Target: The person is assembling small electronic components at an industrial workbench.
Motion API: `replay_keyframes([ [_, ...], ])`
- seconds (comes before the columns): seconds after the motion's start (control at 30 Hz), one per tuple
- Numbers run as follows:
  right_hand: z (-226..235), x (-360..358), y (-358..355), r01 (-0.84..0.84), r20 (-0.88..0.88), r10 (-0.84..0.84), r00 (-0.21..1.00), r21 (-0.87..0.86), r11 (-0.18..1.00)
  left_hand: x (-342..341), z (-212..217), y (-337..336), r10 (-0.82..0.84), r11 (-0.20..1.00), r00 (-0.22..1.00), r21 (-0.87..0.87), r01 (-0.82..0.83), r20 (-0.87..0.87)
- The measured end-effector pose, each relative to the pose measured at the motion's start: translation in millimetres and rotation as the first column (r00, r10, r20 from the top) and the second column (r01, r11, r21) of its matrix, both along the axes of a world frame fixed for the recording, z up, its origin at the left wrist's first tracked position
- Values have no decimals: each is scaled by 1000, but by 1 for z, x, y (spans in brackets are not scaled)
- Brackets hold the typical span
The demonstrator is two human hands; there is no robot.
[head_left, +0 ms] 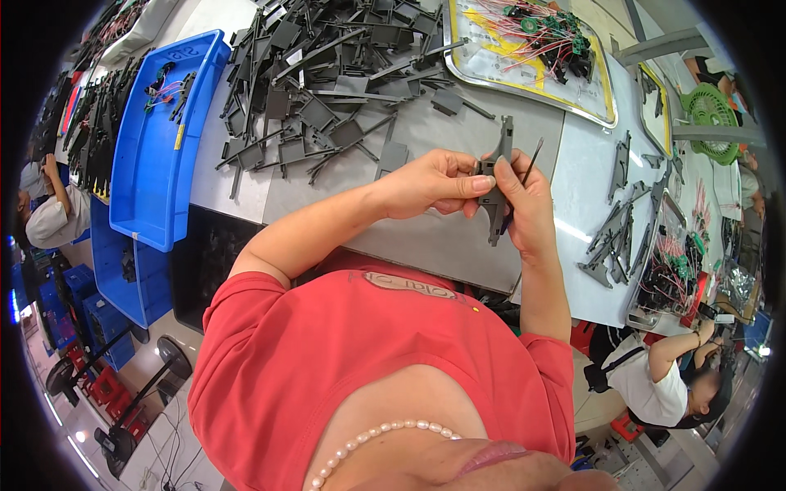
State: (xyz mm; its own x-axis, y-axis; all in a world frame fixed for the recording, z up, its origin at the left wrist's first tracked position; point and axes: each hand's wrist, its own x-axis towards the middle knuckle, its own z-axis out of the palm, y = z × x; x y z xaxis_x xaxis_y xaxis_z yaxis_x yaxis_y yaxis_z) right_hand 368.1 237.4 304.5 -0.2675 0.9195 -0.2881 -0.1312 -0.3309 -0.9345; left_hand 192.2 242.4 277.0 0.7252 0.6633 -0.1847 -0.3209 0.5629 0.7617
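The heap of dark plastic parts (pixel 352 86) on the grey tabletop (pixel 426 245) is the landmark here. Nearer the person than the heap and to its right, the left hand (pixel 430 182) and right hand (pixel 532 204) meet around a long dark bracket (pixel 494 199), lifted above the tabletop and held roughly lengthwise away from the body. The left fingers pinch its side; the right thumb presses on it, and the right fingers also hold a thin dark rod (pixel 534 159) that slants up beside it. Left of the heap sits a blue tray (pixel 151 188). Right of the heap lies a metal-rimmed tray (pixel 483 65) bearing red wires (pixel 501 24) and green circuit boards (pixel 530 26). Farther right, nearer the person, are more dark brackets (pixel 610 233).
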Motion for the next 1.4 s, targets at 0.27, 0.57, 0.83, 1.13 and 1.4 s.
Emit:
replay_keyframes([
  [0.27,-3,3,6,41,-260,-76,963,-138,990,0,0,5,130,992,985,-16,-129,111],
  [0.57,-11,6,9,-19,-239,-32,971,-208,978,2,-5,4,173,985,984,-28,-173,29],
  [0.83,-17,-1,5,70,-136,-83,987,-101,992,3,-3,3,188,982,981,10,-188,-53],
  [1.13,-17,3,1,-140,-74,139,988,-17,990,-12,2,22,509,769,801,584,-259,-316],
  [1.4,-22,-6,-6,-274,302,184,935,292,916,-11,12,14,553,787,833,312,-532,26],
])
